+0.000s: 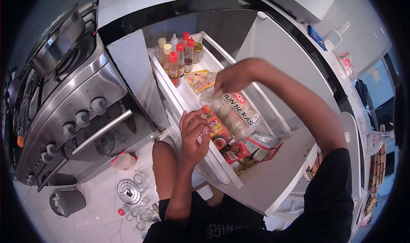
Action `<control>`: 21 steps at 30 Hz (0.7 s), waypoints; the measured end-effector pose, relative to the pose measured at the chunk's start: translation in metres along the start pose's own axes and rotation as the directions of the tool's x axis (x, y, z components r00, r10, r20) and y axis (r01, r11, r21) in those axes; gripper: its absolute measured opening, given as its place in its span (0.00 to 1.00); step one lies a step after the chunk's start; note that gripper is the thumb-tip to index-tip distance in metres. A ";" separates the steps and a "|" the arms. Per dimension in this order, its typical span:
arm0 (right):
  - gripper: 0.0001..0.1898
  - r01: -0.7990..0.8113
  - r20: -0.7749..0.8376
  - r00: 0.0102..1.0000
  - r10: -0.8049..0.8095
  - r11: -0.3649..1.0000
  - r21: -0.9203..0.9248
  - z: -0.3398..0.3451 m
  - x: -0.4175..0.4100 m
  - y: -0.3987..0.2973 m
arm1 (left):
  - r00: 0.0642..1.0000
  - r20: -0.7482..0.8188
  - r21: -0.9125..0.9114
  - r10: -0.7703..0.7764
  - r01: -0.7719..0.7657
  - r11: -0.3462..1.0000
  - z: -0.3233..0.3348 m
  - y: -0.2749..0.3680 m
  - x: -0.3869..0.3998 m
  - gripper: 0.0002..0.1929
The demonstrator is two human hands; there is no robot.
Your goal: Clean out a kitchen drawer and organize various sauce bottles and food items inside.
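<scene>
A white pull-out drawer (230, 172) stands open before me. My right hand (233, 77) reaches over it, fingers pinching the gathered end of a clear bag of rice vermicelli (238, 113). Beside that hand lies a yellow food packet (201, 79). My left hand (195, 136) hovers at the drawer's near side with curled, parted fingers. Its fingertips overlap an orange tea box (221, 132); whether they touch it I cannot tell. Toward me lie a red packet (236, 151) and a silvery-backed packet (263, 146). Several sauce bottles (173, 70) stand upright at the far end, with a glass jar (197, 53).
To the left is a steel oven (105, 127) with a steel pan (59, 46) on its hob. Glass jars (144, 215), a wire rack (128, 191), a tied plastic bag (124, 161) and a grey bin (68, 203) stand on the floor. A white cabinet panel (285, 57) rises behind the drawer.
</scene>
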State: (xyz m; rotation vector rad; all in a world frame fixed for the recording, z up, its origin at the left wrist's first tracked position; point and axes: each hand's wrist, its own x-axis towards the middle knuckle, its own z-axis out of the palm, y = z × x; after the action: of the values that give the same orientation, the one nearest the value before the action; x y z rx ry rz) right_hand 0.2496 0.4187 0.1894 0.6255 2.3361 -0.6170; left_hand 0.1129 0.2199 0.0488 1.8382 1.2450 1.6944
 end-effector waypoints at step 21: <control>0.33 -0.204 -0.141 0.969 0.205 0.979 0.022 0.036 0.043 0.030 | 1.000 0.010 0.016 0.010 -0.010 1.000 -0.002 -0.002 0.000 0.07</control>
State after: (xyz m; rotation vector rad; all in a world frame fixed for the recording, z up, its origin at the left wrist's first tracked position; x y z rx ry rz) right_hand 0.2535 0.4337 0.1276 0.9283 2.3598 -0.5005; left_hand 0.1106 0.2205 0.0482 1.8626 1.2518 1.6834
